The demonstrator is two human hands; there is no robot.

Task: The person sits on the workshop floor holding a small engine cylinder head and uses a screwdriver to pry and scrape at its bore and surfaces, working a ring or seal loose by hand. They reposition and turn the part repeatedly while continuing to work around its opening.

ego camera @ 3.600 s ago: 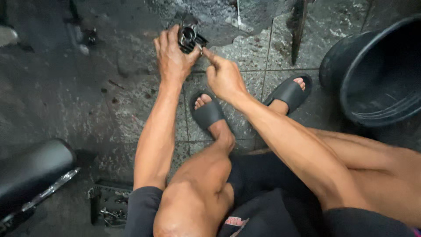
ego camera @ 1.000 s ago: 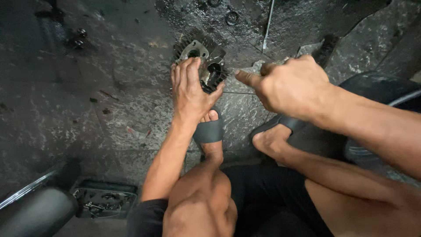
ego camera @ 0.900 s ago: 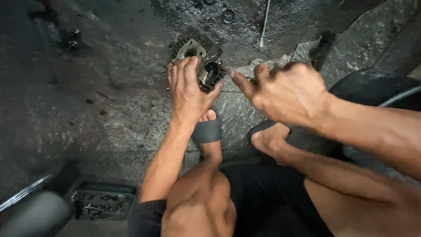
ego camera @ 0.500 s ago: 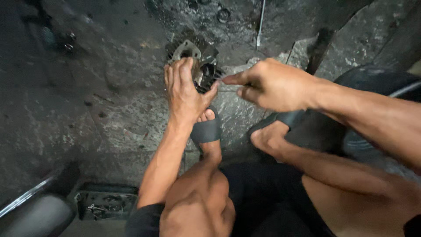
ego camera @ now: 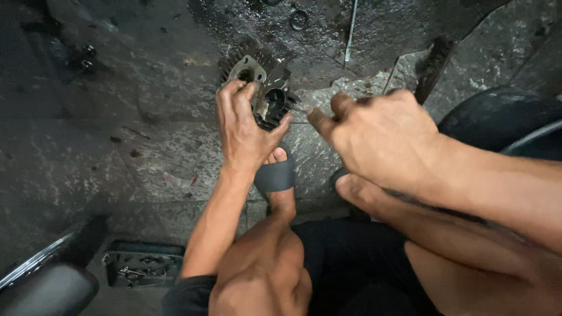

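A finned metal engine part, grey and greasy with round openings, rests on the dark oily floor. My left hand lies over its lower left side, fingers gripping it. My right hand is to its right, fingers pinched on a thin metal tool whose tip points into the part's dark opening. My sandalled left foot sits just below the part.
A black bucket stands at the right. A small tray of bolts and bits lies at the lower left beside a motorcycle seat. A thin rod and a metal ring lie on the floor beyond the part.
My right hand has come back toward the engine part and lowered, bringing the thin tool's tip to its opening. My left hand has stayed gripping the part.
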